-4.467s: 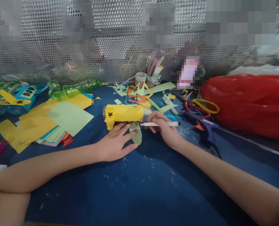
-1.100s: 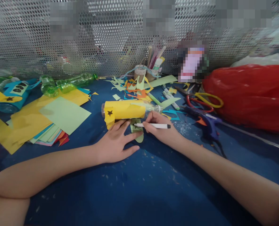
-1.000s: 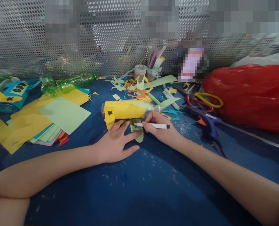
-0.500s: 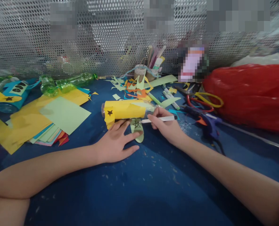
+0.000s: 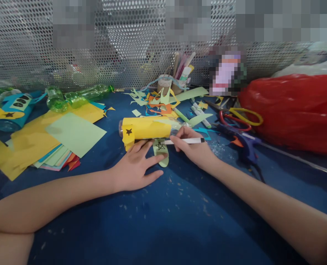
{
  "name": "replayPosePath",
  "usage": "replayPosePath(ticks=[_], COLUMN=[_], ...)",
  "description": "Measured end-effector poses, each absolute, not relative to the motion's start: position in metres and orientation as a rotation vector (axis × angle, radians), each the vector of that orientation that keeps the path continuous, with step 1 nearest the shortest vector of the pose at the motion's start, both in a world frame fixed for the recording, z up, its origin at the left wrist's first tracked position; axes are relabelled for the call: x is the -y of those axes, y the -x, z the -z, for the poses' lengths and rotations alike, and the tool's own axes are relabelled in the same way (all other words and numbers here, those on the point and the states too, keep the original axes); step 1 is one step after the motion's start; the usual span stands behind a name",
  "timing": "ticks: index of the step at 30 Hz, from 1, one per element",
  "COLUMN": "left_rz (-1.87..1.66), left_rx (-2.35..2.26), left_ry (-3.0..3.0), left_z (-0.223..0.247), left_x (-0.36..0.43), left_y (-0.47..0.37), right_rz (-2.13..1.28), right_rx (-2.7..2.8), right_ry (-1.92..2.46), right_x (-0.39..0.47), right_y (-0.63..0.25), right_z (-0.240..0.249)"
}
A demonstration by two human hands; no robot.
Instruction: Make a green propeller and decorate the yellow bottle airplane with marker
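My right hand (image 5: pixel 192 147) is closed around a white marker (image 5: pixel 189 141), whose tip is at a black outlined star on a pale green paper strip (image 5: pixel 163 158) with a rounded end. Spread flat, my left hand (image 5: pixel 138 165) lies with its fingers on and beside that strip. Just behind both hands rests a clear plastic bottle (image 5: pixel 177 126) on its side, wrapped in yellow paper (image 5: pixel 147 127). A yellow flap with a dark filled star hangs at the wrap's left end. The strip's upper end meets the bottle's lower edge; whether it is attached I cannot tell.
Stacked coloured paper (image 5: pixel 76 134) and green bottles (image 5: pixel 88 95) lie left. Paper scraps (image 5: pixel 160 106) and cups of pens (image 5: pixel 165 84) are behind. Scissors (image 5: pixel 235 121), a blue glue gun (image 5: pixel 248 145) and a red bag (image 5: pixel 293 110) occupy the right. A perforated metal panel (image 5: pixel 136 40) stands at the back.
The marker has tilted flatter and its tip has shifted slightly left and up over the star. My left hand stays in place on the strip.
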State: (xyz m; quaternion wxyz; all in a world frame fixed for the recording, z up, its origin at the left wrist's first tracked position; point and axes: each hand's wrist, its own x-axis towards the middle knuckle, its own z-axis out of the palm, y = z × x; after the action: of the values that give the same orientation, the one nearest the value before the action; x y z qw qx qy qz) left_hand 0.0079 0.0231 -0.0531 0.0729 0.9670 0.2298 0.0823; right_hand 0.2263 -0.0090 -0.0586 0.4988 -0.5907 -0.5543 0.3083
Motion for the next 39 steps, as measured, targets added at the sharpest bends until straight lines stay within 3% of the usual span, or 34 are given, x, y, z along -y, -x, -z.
replayPosePath(ticks=[39], left_rz=[-0.264], left_rx=[-0.686], left_ry=[-2.889], left_z=[0.0524], left_x=[-0.0226], left_y=[-0.0075], right_rz=[-0.767], right_rx=[1.315], right_ry=[1.428], right_x=[0.0099], right_y=[-0.2252], right_z=[0.0554])
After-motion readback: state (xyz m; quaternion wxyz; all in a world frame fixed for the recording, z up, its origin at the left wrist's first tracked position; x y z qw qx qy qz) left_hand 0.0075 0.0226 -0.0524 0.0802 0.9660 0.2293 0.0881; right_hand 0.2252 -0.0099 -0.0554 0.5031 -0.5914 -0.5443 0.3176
